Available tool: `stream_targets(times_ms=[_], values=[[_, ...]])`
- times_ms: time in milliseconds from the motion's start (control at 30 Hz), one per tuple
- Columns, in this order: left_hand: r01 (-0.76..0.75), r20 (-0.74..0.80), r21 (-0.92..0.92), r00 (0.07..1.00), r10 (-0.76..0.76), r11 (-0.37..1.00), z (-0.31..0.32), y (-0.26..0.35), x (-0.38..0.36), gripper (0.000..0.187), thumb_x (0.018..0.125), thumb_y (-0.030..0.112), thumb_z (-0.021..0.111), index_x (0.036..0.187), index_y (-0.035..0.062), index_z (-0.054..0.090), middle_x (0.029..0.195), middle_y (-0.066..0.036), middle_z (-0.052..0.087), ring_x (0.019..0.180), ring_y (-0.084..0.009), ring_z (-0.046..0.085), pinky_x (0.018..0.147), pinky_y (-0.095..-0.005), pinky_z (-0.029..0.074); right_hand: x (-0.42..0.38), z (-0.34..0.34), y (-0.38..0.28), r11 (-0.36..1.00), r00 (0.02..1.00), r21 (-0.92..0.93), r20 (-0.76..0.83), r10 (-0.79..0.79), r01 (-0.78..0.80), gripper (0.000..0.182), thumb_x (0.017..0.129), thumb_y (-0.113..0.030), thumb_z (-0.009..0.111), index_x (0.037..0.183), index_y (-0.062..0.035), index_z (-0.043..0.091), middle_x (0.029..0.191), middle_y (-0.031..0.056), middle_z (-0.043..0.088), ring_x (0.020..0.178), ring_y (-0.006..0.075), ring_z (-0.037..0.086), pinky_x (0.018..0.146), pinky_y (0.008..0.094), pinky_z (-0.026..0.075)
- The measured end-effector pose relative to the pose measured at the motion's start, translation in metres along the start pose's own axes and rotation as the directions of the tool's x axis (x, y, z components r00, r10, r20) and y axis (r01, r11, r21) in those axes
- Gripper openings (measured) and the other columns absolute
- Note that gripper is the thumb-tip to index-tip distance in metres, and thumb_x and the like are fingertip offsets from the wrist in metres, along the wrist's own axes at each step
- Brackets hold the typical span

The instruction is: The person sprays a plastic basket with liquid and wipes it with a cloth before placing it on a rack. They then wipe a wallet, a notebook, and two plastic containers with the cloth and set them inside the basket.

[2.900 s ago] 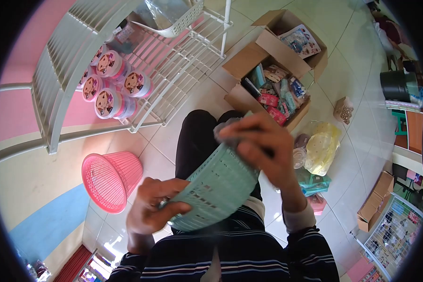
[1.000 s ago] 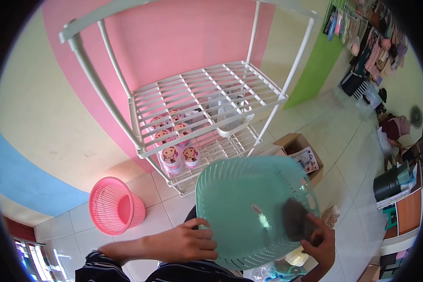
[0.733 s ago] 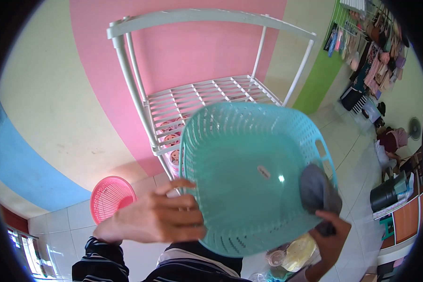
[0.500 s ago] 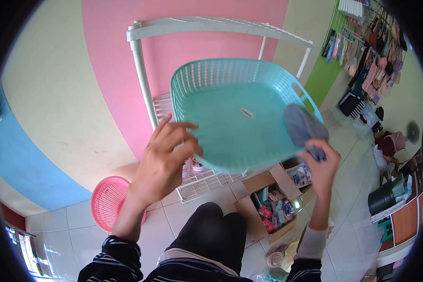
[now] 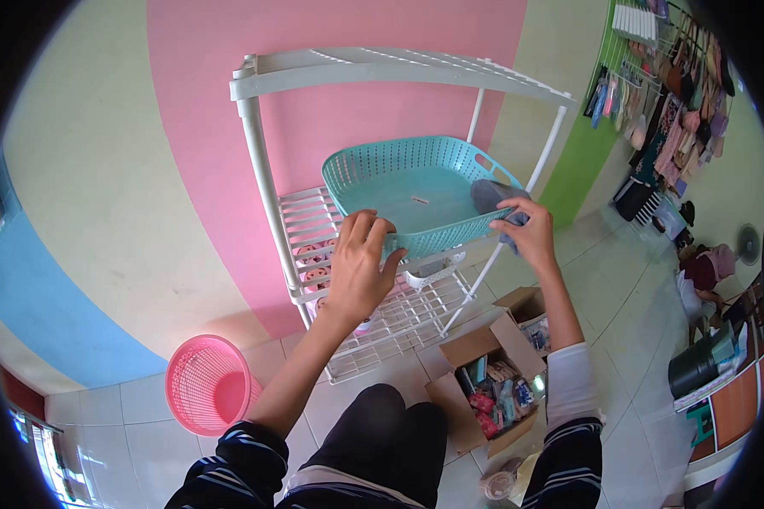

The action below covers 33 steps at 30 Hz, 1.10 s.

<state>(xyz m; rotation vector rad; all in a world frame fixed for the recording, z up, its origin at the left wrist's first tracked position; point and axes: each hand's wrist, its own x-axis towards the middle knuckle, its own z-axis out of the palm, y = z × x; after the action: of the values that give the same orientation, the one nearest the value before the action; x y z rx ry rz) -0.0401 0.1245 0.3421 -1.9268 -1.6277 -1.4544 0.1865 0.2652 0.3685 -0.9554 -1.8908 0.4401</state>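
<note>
1. The teal basket [image 5: 454, 235] sits at 1 o'clock, just off the centre of the view, at the middle shelf [image 5: 306, 212] of the white rack [image 5: 373, 78]. Whether its base lies fully on the slats is hidden.
2. The left hand [image 5: 365, 260], at 8 o'clock close to the centre, has bent fingers at the basket's near-left rim, thumb apart from them; whether it grips, I cannot tell.
3. The right hand [image 5: 525, 231], at 3 o'clock, pinches a grey cloth [image 5: 489, 195] against the near-right rim between thumb and forefinger.
4. If the near edge overhangs the shelf, letting go early could tip the basket forward, perhaps towards the cardboard box [image 5: 452, 413] at 5 o'clock.
5. The basket's right end lies close to the rack's front post at 2 o'clock; a sideways push could knock it there or jar the frame.
6. The cloth bunches over the rim, so it could snag or drag the corner askew.
7. The basket looks like thin, glossy plastic: rounded corners, slotted walls, smooth floor, cut-out handle. Smooth plastic on hard slats would probably slide easily.
8. The cloth looks soft and matt; the pink basket [image 5: 199, 382] at 8 o'clock is round, flared and mesh-walled.
</note>
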Motion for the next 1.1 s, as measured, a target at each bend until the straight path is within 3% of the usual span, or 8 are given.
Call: stream_targets(times_ms=[367, 400, 533, 667, 800, 867, 933, 1100], values=[[0.065, -0.070, 0.090, 0.996, -0.059, 0.994, 0.015, 0.005, -0.006, 0.050, 0.063, 0.009, 0.072, 0.104, 0.0063, 0.043, 0.135, -0.022, 0.018, 0.124, -0.0523, 0.010, 0.091, -0.0553, 0.032, 0.045, -0.055, -0.121, 0.667, 0.583, 0.594, -0.761, 0.284, 0.450, 0.010, 0.070, -0.008, 0.061, 0.077, -0.0051, 0.055, 0.072, -0.0001, 0.054, 0.063, 0.0099, 0.051, 0.058, 0.0236, 0.040], [0.070, -0.073, 0.087, 0.995, -0.064, 0.994, 0.016, 0.004, -0.006, 0.050, 0.063, 0.009, 0.072, 0.104, 0.0063, 0.043, 0.135, -0.022, 0.018, 0.124, -0.0523, 0.010, 0.091, -0.0553, 0.032, 0.045, -0.038, -0.122, 0.676, 0.605, 0.440, -0.796, -0.011, 0.591, 0.010, 0.067, -0.005, 0.057, 0.077, -0.0033, 0.054, 0.074, 0.0008, 0.052, 0.065, 0.0118, 0.051, 0.058, 0.0259, 0.040], [0.110, -0.096, 0.047, 0.990, -0.105, 0.993, 0.018, 0.003, -0.007, 0.052, 0.061, 0.011, 0.073, 0.104, 0.0054, 0.044, 0.133, -0.021, 0.022, 0.122, -0.0499, 0.021, 0.082, -0.0506, 0.042, 0.043, 0.025, -0.120, 0.578, 0.579, -0.040, 0.044, -0.814, 0.815, 0.016, 0.064, -0.004, 0.051, 0.079, -0.0006, 0.051, 0.078, 0.0085, 0.049, 0.075, 0.0217, 0.052, 0.066, 0.0328, 0.042], [0.169, -0.080, -0.011, 0.982, -0.169, 0.986, 0.019, 0.002, -0.007, 0.058, 0.060, 0.011, 0.074, 0.107, 0.0041, 0.042, 0.132, -0.020, 0.025, 0.116, -0.0428, 0.035, 0.078, -0.0462, 0.045, 0.056, 0.058, -0.058, 0.793, 0.701, -0.433, 0.713, 0.012, 0.428, 0.024, 0.069, -0.016, 0.057, 0.090, -0.0045, 0.056, 0.094, 0.0142, 0.056, 0.089, 0.0286, 0.055, 0.078, 0.0362, 0.044], [0.169, -0.098, -0.016, 0.981, -0.170, 0.985, 0.019, 0.001, -0.007, 0.065, 0.059, 0.012, 0.074, 0.112, 0.0020, 0.038, 0.132, -0.020, 0.025, 0.114, -0.0395, 0.039, 0.078, -0.0432, 0.045, 0.072, 0.060, -0.066, 0.694, 0.461, -0.639, 0.752, 0.471, 0.333, 0.029, 0.076, -0.024, 0.059, 0.096, -0.0035, 0.053, 0.103, 0.0159, 0.055, 0.098, 0.0295, 0.053, 0.079, 0.0363, 0.043], [0.174, -0.081, -0.010, 0.981, -0.175, 0.985, 0.020, -0.002, -0.008, 0.075, 0.058, 0.011, 0.074, 0.120, 0.0007, 0.032, 0.133, -0.021, 0.024, 0.115, -0.0394, 0.037, 0.082, -0.0441, 0.044, 0.070, 0.073, -0.068, 0.753, 0.404, -0.542, 0.826, 0.394, 0.373, 0.036, 0.071, -0.021, 0.064, 0.100, -0.0028, 0.051, 0.101, 0.0171, 0.055, 0.096, 0.0303, 0.053, 0.078, 0.0370, 0.043], [0.134, -0.118, -0.054, 0.983, -0.140, 0.989, 0.020, -0.004, -0.007, 0.086, 0.058, 0.010, 0.073, 0.128, 0.0009, 0.023, 0.134, -0.022, 0.022, 0.117, -0.0393, 0.035, 0.087, -0.0450, 0.042, 0.061, 0.099, -0.068, 0.863, 0.305, -0.051, 0.945, -0.122, 0.503, 0.040, 0.066, -0.013, 0.067, 0.100, -0.0018, 0.051, 0.098, 0.0173, 0.055, 0.094, 0.0319, 0.053, 0.076, 0.0375, 0.044], [0.096, -0.131, -0.033, 0.986, -0.100, 0.995, 0.023, -0.008, -0.008, 0.097, 0.058, 0.010, 0.073, 0.133, -0.0011, 0.013, 0.132, -0.025, 0.024, 0.117, -0.0406, 0.034, 0.094, -0.0421, 0.036, 0.072, 0.156, -0.074, 0.862, 0.410, 0.129, 0.839, -0.359, 0.491, 0.025, 0.065, -0.003, 0.063, 0.088, 0.0002, 0.054, 0.085, 0.0186, 0.056, 0.088, 0.0361, 0.054, 0.075, 0.0395, 0.043]])
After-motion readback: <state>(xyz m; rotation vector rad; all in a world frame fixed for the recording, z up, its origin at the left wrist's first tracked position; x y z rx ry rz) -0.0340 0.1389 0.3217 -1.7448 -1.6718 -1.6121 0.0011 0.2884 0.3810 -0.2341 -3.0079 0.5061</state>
